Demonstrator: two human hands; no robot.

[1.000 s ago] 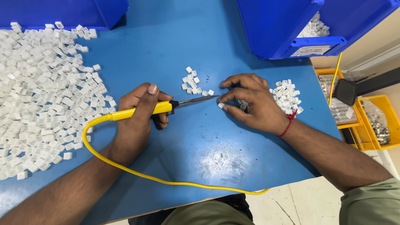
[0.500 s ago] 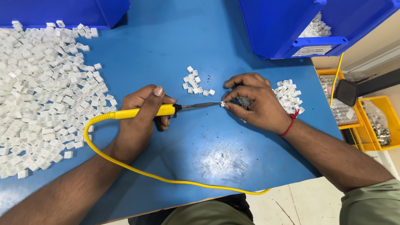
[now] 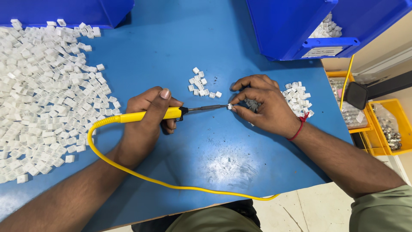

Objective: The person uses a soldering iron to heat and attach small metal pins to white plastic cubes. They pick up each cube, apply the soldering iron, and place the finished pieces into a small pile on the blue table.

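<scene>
Hands around slim yellow soldering iron, tiny white plastic cube

A blue desk with a scuffed, pale worn patch fills the view; beyond its right edge lies a light speckled floor under even light.

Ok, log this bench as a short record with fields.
left hand: grips yellow soldering iron, tip pointing right
right hand: pinches small white part at the iron's tip
cord: yellow, loops toward the table's near edge
table: blue
large white pile: left side
blue bins: far edge
</scene>
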